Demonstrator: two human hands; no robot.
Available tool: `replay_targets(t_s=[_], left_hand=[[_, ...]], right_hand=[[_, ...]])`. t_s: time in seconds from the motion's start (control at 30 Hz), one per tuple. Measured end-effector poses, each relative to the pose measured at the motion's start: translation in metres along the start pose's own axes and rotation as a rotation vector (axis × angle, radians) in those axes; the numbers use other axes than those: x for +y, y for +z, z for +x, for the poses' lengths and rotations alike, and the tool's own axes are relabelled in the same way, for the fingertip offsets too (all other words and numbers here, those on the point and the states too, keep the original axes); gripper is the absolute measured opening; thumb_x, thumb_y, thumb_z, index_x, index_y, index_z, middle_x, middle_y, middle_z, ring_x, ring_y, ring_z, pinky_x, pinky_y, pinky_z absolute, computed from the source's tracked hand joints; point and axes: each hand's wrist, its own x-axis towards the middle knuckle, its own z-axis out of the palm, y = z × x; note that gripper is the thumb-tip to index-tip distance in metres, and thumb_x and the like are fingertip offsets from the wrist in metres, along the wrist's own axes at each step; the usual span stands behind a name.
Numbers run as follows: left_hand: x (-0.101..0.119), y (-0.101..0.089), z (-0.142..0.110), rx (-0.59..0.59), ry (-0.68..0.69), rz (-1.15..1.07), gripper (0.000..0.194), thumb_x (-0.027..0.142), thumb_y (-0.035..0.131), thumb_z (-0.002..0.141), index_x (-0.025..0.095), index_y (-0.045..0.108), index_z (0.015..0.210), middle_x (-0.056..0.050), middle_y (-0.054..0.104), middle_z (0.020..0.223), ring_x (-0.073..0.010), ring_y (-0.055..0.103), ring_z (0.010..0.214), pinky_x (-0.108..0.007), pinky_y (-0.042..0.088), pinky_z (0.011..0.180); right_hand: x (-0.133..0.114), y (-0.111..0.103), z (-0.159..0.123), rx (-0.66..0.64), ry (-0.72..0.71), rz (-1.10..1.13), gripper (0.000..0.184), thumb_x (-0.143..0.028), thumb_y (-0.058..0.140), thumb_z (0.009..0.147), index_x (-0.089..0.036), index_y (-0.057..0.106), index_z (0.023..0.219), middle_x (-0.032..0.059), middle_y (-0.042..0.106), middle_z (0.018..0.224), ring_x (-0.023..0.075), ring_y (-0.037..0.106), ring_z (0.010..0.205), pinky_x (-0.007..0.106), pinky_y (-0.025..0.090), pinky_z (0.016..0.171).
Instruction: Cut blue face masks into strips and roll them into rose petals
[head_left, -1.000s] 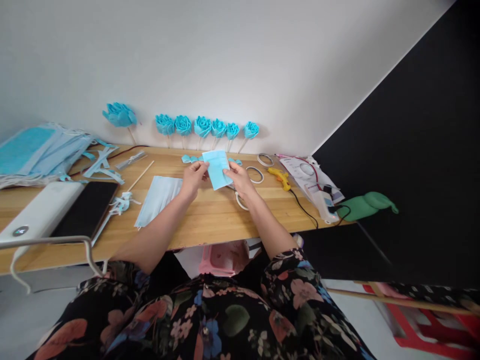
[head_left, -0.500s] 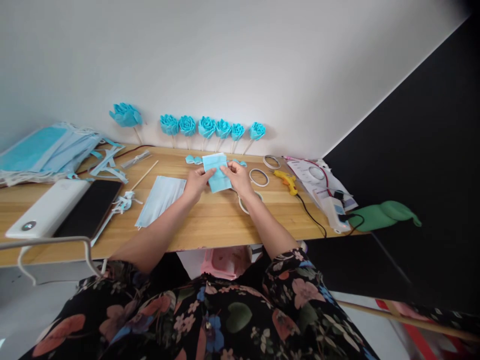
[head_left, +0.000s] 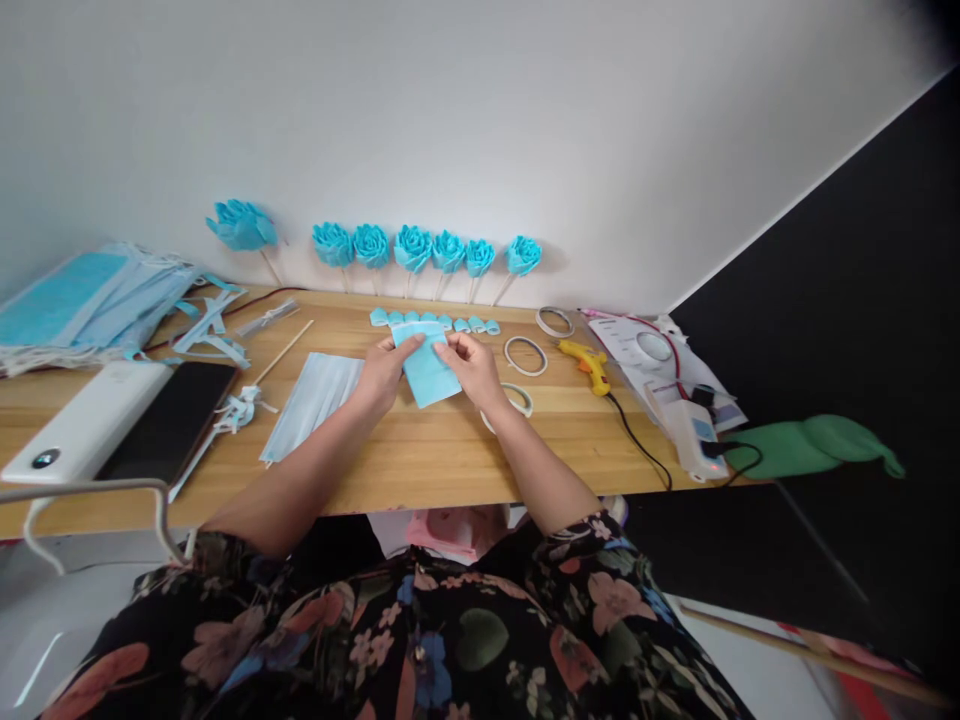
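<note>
Between my two hands is a light blue piece of face-mask fabric (head_left: 430, 372), held tilted above the wooden table. My left hand (head_left: 384, 370) pinches its left edge with the thumb on top. On the other side my right hand (head_left: 472, 368) grips the right edge, thumb also on the face of the fabric. Just behind it lies a row of small folded blue petals (head_left: 460, 325), partly covered by the fabric. A pleated face mask (head_left: 315, 402) rests beside my left forearm. Under my right wrist a roll of tape (head_left: 519, 400) is partly hidden.
Several blue fabric roses on sticks (head_left: 412, 250) lean against the wall. A yellow glue gun (head_left: 586, 364) with its cord, more tape rolls (head_left: 526, 356) and a power strip (head_left: 696, 440) lie right. Stacked masks (head_left: 97, 305), a power bank (head_left: 90, 420) and a phone (head_left: 171, 422) occupy the left.
The fabric has turned and now shows a smoother, less creased face, its lower corner nearer me. My hands stay close to where they were. The camera view has shifted slightly.
</note>
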Motion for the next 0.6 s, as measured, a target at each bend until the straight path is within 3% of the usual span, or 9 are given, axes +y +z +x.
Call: replay_targets(t_s=[0.1, 0.27, 0.37, 0.6], left_hand=[[0.002, 0.002, -0.005, -0.034, 0.005, 0.070, 0.051, 0.050, 0.095, 0.057, 0.014, 0.079, 0.089, -0.007, 0.080, 0.087, -0.0233, 0.073, 0.082, -0.034, 0.058, 0.079], [0.001, 0.003, -0.009, -0.085, 0.022, 0.171, 0.057, 0.055, 0.094, 0.057, 0.014, 0.079, 0.095, -0.008, 0.080, 0.091, -0.0254, 0.074, 0.087, -0.035, 0.058, 0.081], [-0.002, 0.002, -0.007, -0.113, -0.013, 0.200, 0.059, 0.057, 0.093, 0.056, 0.015, 0.078, 0.096, -0.008, 0.080, 0.094, -0.0262, 0.074, 0.090, -0.035, 0.058, 0.082], [-0.001, 0.004, -0.011, -0.183, -0.136, 0.255, 0.056, 0.058, 0.096, 0.048, 0.015, 0.077, 0.078, -0.009, 0.078, 0.078, -0.0252, 0.072, 0.076, -0.035, 0.059, 0.072]], right_hand=[[-0.001, -0.001, 0.000, -0.002, -0.006, 0.081, 0.044, -0.064, 0.072, 0.079, -0.022, 0.064, 0.092, -0.0029, 0.060, 0.077, 0.0133, 0.053, 0.070, 0.027, 0.046, 0.067], [-0.007, -0.004, 0.000, 0.090, -0.044, -0.030, 0.043, -0.065, 0.067, 0.083, -0.023, 0.057, 0.079, -0.0040, 0.047, 0.067, 0.0130, 0.044, 0.064, 0.028, 0.041, 0.063], [-0.008, -0.007, 0.001, 0.147, -0.075, -0.054, 0.045, -0.067, 0.064, 0.084, -0.024, 0.056, 0.079, -0.0037, 0.046, 0.068, 0.0133, 0.042, 0.064, 0.028, 0.039, 0.061], [0.000, -0.014, 0.007, 0.182, -0.080, 0.000, 0.048, -0.072, 0.064, 0.083, -0.024, 0.060, 0.087, -0.0022, 0.054, 0.074, 0.0138, 0.048, 0.067, 0.027, 0.043, 0.063]])
